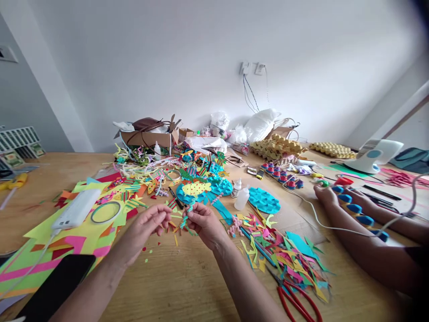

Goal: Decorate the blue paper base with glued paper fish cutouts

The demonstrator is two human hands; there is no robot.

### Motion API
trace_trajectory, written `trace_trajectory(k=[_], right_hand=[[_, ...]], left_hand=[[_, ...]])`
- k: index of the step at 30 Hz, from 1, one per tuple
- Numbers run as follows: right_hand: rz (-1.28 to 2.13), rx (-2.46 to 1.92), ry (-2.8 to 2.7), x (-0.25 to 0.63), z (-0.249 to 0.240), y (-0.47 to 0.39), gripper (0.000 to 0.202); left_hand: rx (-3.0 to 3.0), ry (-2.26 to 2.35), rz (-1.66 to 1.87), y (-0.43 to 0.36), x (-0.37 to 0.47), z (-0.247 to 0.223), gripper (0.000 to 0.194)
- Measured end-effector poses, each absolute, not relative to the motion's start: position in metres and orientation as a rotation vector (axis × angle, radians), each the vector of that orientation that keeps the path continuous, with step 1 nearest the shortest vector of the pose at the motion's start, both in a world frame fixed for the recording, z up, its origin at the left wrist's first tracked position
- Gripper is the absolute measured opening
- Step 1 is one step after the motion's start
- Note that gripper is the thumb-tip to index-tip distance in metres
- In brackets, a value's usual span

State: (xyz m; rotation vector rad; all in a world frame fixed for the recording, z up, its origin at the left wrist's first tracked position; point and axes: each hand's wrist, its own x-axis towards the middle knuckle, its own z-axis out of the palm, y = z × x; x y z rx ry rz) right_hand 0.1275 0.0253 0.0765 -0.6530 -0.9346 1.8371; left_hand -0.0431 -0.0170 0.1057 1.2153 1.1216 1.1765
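Note:
My right hand [204,223] pinches a turquoise twisted pipe cleaner [191,206] between thumb and fingers, its lower end hanging below the fingertips. Just to its left, my left hand [149,226] has its fingers curled in and the thumb close to the index finger; anything in them is too small to make out. A yellow dotted paper cutout [196,188] shows right above the pipe cleaner; whether the two are joined I cannot tell. Behind it lie painted turquoise egg-carton pieces [219,184]. Pink curled pipe cleaners [235,226] lie right of my right hand.
Paper scraps [291,259] and red-handled scissors [298,299] lie at right. Glue bottles [241,199] stand mid-table. At left are coloured sheets [36,223], a white power bank [77,208], a tape roll [106,212] and a black phone [56,286]. Another person's hands hold a painted egg-carton strip [354,209].

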Motion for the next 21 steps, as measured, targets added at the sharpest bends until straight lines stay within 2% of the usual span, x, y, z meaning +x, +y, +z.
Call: trace_trajectory(k=[5, 14, 21], right_hand=[[1.794, -0.652, -0.925, 0.132, 0.083, 0.026, 0.028], [1.665, -0.672, -1.100, 0.125, 0.086, 0.016, 0.022], [1.664, -0.701, -1.102, 0.122, 0.086, 0.014, 0.021]], left_hand=[[1.321, 1.161, 1.066, -0.024, -0.023, 0.093, 0.025], [1.424, 1.247, 1.195, -0.016, -0.011, 0.083, 0.008], [1.416, 1.249, 1.221, -0.015, -0.005, 0.082, 0.008]])
